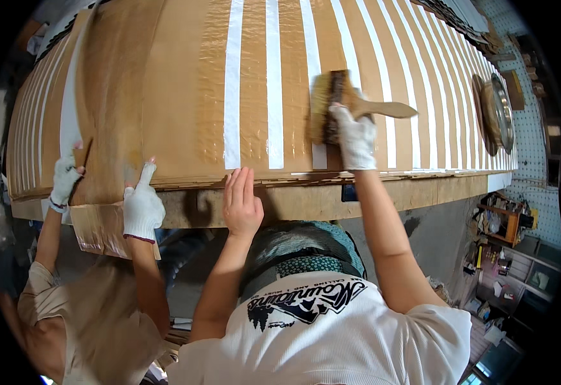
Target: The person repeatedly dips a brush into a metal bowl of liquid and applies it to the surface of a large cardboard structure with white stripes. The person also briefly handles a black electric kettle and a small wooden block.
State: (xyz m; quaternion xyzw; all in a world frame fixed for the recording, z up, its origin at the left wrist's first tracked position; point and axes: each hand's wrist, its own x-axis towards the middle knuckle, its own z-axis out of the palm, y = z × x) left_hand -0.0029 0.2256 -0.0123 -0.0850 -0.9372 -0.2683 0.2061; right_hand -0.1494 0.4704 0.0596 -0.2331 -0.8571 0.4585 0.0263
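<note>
My right hand (356,138), in a white glove with bare fingertips, grips a wide brush (338,86) with pale bristles and a wooden handle. The brush lies across the brown sheets (373,83) and the white strips (273,83) between them, and motion blurs it a little. Wet, shiny glaze covers the brown surface left of the brush. At the near edge of the stack, my bare left hand (242,204) rests with its fingers stretched out side by side, holding nothing. Its fingertips touch the edge by the end of a white strip.
At my left a co-worker's gloved hands (143,205) handle a brown sheet (117,122), one with a thin dark stick (88,154). A round metal basin (500,114) stands at the right end of the table. Shelves with tools (505,276) fill the lower right.
</note>
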